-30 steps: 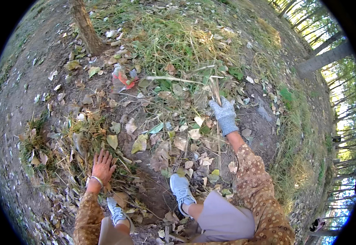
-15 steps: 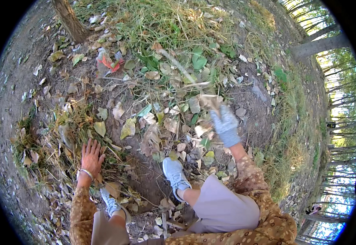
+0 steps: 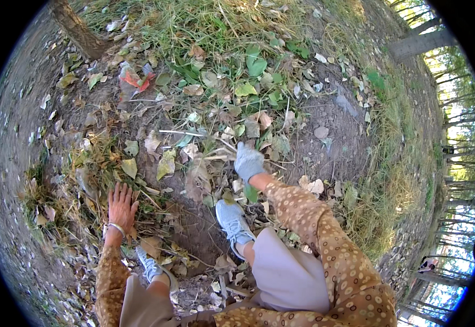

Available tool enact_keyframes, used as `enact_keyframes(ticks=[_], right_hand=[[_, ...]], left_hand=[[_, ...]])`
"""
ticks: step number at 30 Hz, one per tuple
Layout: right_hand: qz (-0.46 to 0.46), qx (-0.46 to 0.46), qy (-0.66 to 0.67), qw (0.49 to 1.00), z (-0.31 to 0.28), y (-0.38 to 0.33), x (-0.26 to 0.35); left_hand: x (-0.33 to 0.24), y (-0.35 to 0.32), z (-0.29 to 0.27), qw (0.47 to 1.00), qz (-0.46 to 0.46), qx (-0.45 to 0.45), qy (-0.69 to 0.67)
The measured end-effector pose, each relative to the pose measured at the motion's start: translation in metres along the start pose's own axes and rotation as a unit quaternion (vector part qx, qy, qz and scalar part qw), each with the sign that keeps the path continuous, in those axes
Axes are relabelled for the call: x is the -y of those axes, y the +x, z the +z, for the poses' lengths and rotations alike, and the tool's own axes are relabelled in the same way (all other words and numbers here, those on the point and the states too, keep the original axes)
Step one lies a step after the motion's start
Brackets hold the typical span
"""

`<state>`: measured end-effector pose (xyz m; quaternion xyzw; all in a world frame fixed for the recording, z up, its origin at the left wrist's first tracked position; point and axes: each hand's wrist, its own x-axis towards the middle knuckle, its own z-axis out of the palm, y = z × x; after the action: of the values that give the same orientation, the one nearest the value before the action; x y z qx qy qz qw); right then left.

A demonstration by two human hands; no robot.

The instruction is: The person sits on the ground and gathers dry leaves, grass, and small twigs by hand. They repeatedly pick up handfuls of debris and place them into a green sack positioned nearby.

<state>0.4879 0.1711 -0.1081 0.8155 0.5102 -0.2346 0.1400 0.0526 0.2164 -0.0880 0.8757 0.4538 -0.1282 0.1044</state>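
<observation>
My left hand (image 3: 121, 208) is bare, with a pale bangle at the wrist. Its fingers are stretched out and it rests palm down on a heap of dry grass and leaves (image 3: 98, 163). Over the litter in the middle, my right hand (image 3: 248, 162) wears a grey glove and is closed around some dry twigs (image 3: 219, 157). The twigs stick out to the left of the fist, and a few thin ends show on its right. Just below the twigs lie crumpled brown leaves (image 3: 198, 181). The fingertips of the glove are partly hidden.
A tree trunk (image 3: 77, 30) rises at the far left. Near it lies a red and clear plastic scrap (image 3: 135, 79). Grass (image 3: 194, 27) grows at the back, and another trunk (image 3: 422, 43) stands far right. My light blue shoes (image 3: 231, 220) are on the soil between the hands.
My right hand has swung left and nearer, from the right side to the middle, with the twigs in it. My left hand stays on the heap. The view has shifted slightly.
</observation>
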Motion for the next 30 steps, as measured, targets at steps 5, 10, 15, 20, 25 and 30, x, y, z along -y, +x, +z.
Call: enact_keyframes(ticks=[5, 10, 15, 20, 25, 30], right_hand=[[-0.138, -0.288, 0.026, 0.947, -0.075, -0.043, -0.05], [-0.138, -0.257, -0.182, 0.939, -0.06, -0.074, -0.13], [-0.07, -0.201, 0.011, 0.977, 0.037, -0.084, -0.156], [-0.088, -0.19, -0.009, 0.978, 0.03, -0.06, -0.15], [-0.077, -0.117, -0.021, 0.99, 0.029, -0.034, -0.129], [-0.078, -0.126, -0.053, 0.988, 0.041, -0.028, -0.134]], left_hand=[[0.001, -0.009, 0.001, 1.0, 0.013, -0.009, -0.001], [-0.003, -0.007, 0.004, 1.0, 0.012, -0.017, 0.014], [-0.003, -0.004, 0.002, 1.0, 0.021, -0.017, 0.014], [-0.002, -0.007, 0.004, 1.0, 0.011, -0.004, 0.025], [-0.007, -0.005, 0.0, 0.999, 0.013, -0.007, 0.037], [-0.006, -0.006, 0.003, 0.999, 0.006, 0.002, 0.032]])
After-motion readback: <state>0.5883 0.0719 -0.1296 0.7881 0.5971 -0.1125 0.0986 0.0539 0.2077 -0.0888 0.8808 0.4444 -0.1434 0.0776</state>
